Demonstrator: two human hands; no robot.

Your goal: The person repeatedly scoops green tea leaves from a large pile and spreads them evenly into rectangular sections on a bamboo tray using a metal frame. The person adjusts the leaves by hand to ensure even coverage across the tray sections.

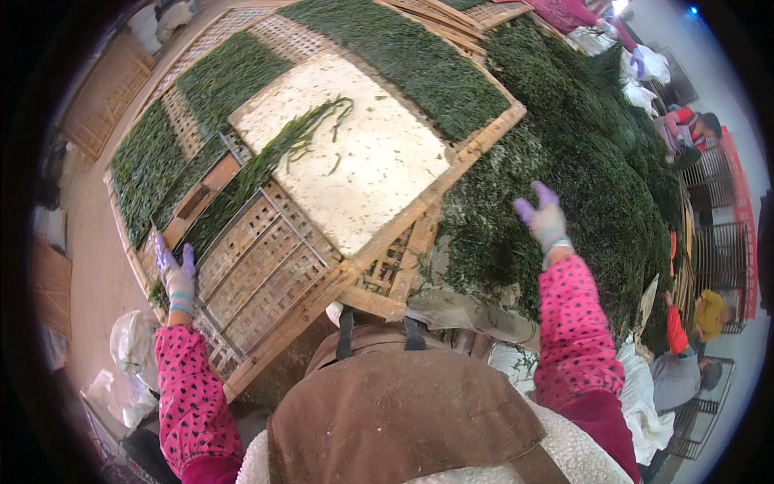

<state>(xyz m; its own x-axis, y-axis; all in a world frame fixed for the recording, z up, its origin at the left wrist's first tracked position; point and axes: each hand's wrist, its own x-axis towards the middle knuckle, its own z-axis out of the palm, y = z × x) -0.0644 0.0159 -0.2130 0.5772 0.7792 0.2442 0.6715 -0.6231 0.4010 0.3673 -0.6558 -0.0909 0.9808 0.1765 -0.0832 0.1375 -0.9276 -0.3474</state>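
My left hand [176, 273], in a purple-tipped glove, grips the near left edge of a woven bamboo drying tray [266, 266] with a wooden frame. On that tray lies a pale sheet [355, 161] with a thin strip of green strands [282, 149] along its left side. My right hand [543, 219], gloved the same way, hovers with fingers spread over a big heap of dark green strands [588, 161], holding nothing. Both sleeves are pink with dark dots.
More bamboo trays spread with green strands [226, 77] lie stacked to the left and behind. Other people [693, 323] work at the heap's right side and far end. White bags [133, 339] lie on the floor at the left. Metal racks [717, 258] stand at the right.
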